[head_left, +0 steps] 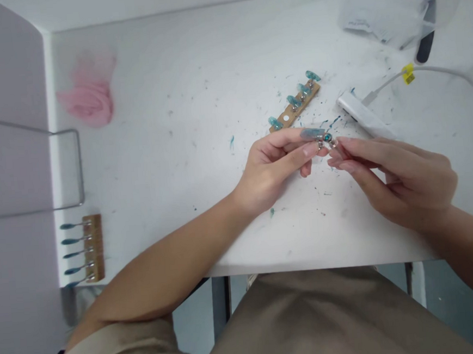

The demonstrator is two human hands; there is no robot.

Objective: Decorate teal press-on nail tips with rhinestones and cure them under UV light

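My left hand (274, 166) pinches a teal false nail (313, 133) between thumb and index finger, with a small metal piece at its end near the thumb. My right hand (400, 172) has its fingertips closed on a small clear piece (334, 144). A round blue, shiny bit (327, 137) sits where the two hands meet, close to the nail's tip; whether it touches the nail I cannot tell. Just beyond my left hand lies a wooden strip (296, 108) with several teal false nails on metal stands. One white round spot shows on that strip.
A second wooden block (97, 248) with several teal nails stands at the left front edge. A white device (362, 113) with a cable lies beyond my right hand. A pink cloth (89, 104), plastic packets (379, 18) and a dark-handled tool (426, 45) lie farther back. Blue smears dot the white table.
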